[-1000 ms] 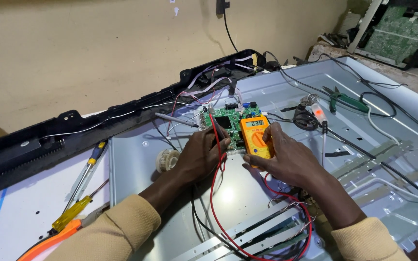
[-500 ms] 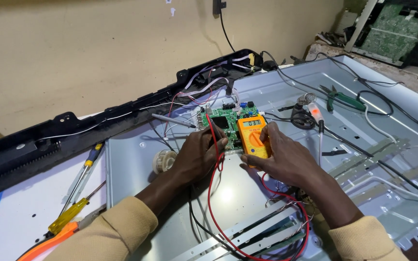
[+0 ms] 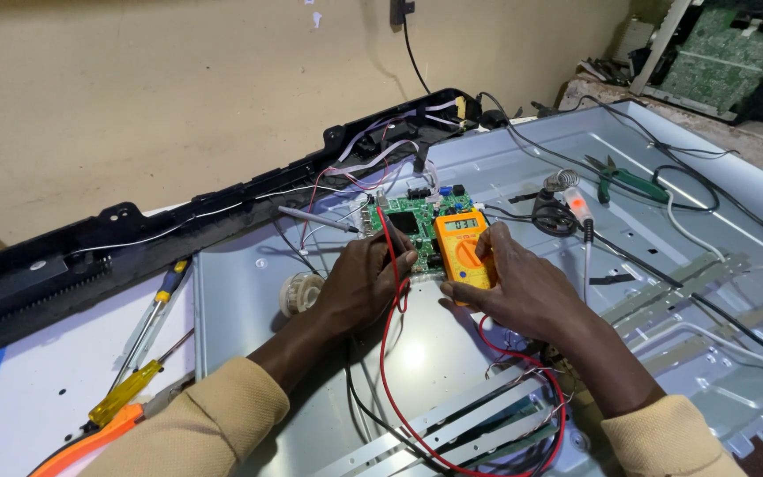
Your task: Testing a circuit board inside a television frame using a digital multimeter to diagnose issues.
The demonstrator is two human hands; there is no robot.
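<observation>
Yellow multimeter (image 3: 464, 249) sits centre of scene on grey metal back panel (image 3: 664, 265), just right of green circuit board (image 3: 414, 228), partly overlapping its right edge. Display lit; reading not reported.

Right hand (image 3: 523, 287): fingers curled round meter's near end and right side, thumb on its face nr the dial. Grip closed on meter.

Left hand (image 3: 366, 281): fingers pinched together on black probe w/ red lead (image 3: 388, 353), tip pointing far, onto near-left part of board. Red lead loops near along panel, then curves back right under right wrist. Black lead runs alongside it; far end hidden under arms.

Surroundings: solder reel (image 3: 298, 291) just left of left hand, on panel. Soldering iron on coil stand (image 3: 561, 205), right of meter, apart from it. Green-handled pliers (image 3: 629, 181) far right, well apart. Black plastic frame (image 3: 178, 234) runs along far-left edge of panel, wires laid over it. Two screwdrivers (image 3: 147, 331), yellow handles, left of panel on white surface (image 3: 28, 380); orange-handled tool (image 3: 90, 442) near-left corner. More green boards (image 3: 717, 62) far right, off panel.
</observation>
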